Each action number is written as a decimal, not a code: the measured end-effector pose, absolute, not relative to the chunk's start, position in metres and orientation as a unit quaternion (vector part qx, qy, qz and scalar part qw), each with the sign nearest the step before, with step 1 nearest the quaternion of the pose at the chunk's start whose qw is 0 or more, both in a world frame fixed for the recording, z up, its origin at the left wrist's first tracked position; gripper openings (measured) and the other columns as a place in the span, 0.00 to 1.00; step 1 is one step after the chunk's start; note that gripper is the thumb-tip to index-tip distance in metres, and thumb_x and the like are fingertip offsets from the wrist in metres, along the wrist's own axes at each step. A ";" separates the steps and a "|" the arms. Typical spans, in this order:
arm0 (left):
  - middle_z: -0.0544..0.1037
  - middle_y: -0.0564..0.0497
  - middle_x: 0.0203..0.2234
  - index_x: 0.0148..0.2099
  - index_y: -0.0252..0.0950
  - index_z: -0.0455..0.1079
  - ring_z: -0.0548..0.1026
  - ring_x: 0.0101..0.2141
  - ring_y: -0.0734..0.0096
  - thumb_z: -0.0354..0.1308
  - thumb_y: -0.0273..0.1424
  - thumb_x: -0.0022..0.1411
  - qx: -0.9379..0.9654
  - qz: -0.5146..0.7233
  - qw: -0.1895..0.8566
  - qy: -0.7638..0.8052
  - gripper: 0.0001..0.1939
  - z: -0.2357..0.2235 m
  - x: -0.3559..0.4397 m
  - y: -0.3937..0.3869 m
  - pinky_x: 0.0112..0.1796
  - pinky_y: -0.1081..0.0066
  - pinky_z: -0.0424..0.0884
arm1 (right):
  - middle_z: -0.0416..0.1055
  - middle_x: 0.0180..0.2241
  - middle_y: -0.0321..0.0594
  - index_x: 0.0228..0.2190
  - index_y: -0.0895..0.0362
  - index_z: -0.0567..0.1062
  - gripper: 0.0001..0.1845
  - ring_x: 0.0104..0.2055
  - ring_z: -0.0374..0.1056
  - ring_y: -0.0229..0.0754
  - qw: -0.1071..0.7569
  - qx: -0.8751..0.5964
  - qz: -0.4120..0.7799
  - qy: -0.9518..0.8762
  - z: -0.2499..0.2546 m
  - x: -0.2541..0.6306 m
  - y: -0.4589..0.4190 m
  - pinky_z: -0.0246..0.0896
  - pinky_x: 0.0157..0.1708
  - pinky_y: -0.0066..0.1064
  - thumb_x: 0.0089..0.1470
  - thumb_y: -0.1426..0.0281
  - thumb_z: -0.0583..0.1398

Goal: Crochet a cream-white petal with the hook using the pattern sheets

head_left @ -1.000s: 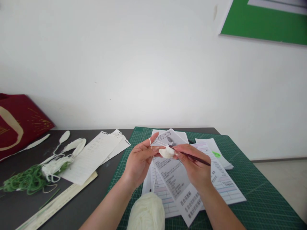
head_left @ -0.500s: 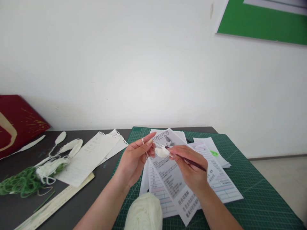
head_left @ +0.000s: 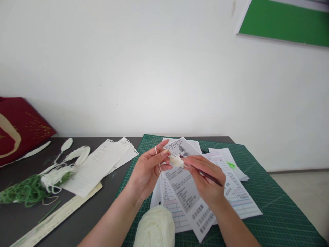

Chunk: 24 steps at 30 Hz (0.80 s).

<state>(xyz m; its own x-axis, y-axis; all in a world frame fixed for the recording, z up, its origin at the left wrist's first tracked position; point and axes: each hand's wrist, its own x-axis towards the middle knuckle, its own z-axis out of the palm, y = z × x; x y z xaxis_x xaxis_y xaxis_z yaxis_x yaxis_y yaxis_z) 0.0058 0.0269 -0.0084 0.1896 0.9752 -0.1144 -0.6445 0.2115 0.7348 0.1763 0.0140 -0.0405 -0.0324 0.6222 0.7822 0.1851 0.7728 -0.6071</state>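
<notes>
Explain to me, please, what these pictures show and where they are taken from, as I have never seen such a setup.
There is no machine here: a camera on a person's head looks forward and down at their own bare hands.

The right hand holds a thin dark stick. The left hand has a strand of yarn around a finger. Between both hands' fingertips is a small white piece; whether the left fingers grip it is hard to tell.

Below are printed sheets on a green mat, with a ball of yarn nearer the camera. Further left, the dark table bears green yarn, handwritten pages, a ruler and a red bag.
</notes>
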 end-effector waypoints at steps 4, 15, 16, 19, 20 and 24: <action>0.74 0.54 0.18 0.39 0.26 0.77 0.70 0.16 0.80 0.64 0.24 0.55 0.273 0.595 0.683 0.323 0.08 -0.016 0.011 0.030 0.20 0.79 0.74 | 0.77 0.37 0.42 0.44 0.52 0.78 0.24 0.38 0.74 0.42 0.611 -0.272 0.150 -0.729 -0.042 0.175 0.012 0.71 0.35 0.34 0.50 0.87 0.59; 0.78 0.48 0.23 0.28 0.29 0.73 0.77 0.22 0.76 0.50 0.24 0.65 0.205 0.573 0.744 0.275 0.15 -0.011 0.006 0.033 0.27 0.78 0.77 | 0.78 0.32 0.35 0.36 0.49 0.81 0.14 0.28 0.72 0.39 0.663 -0.344 0.272 -0.607 -0.042 0.171 0.014 0.70 0.29 0.33 0.52 0.79 0.62; 0.77 0.49 0.21 0.29 0.29 0.74 0.76 0.21 0.77 0.50 0.24 0.66 0.201 0.571 0.749 0.270 0.15 -0.011 0.006 0.033 0.26 0.78 0.77 | 0.78 0.31 0.35 0.35 0.49 0.81 0.13 0.28 0.72 0.39 0.664 -0.343 0.285 -0.601 -0.042 0.171 0.014 0.70 0.28 0.32 0.52 0.79 0.63; 0.77 0.49 0.21 0.31 0.30 0.74 0.74 0.19 0.78 0.49 0.24 0.66 0.191 0.570 0.757 0.257 0.15 -0.011 0.005 0.032 0.24 0.78 0.76 | 0.79 0.31 0.36 0.34 0.50 0.81 0.13 0.27 0.72 0.39 0.671 -0.339 0.306 -0.584 -0.042 0.169 0.014 0.71 0.27 0.32 0.51 0.79 0.63; 0.79 0.47 0.23 0.30 0.30 0.73 0.75 0.20 0.77 0.48 0.24 0.67 0.189 0.571 0.757 0.255 0.16 -0.011 0.005 0.031 0.24 0.78 0.76 | 0.79 0.32 0.35 0.34 0.50 0.81 0.13 0.27 0.72 0.38 0.676 -0.337 0.309 -0.577 -0.041 0.169 0.014 0.71 0.27 0.31 0.51 0.79 0.63; 0.79 0.45 0.23 0.29 0.29 0.73 0.75 0.21 0.74 0.45 0.26 0.68 0.190 0.582 0.752 0.244 0.19 -0.011 0.007 0.030 0.25 0.75 0.75 | 0.79 0.31 0.35 0.34 0.50 0.81 0.13 0.26 0.72 0.38 0.679 -0.338 0.318 -0.568 -0.040 0.169 0.013 0.71 0.27 0.31 0.51 0.79 0.63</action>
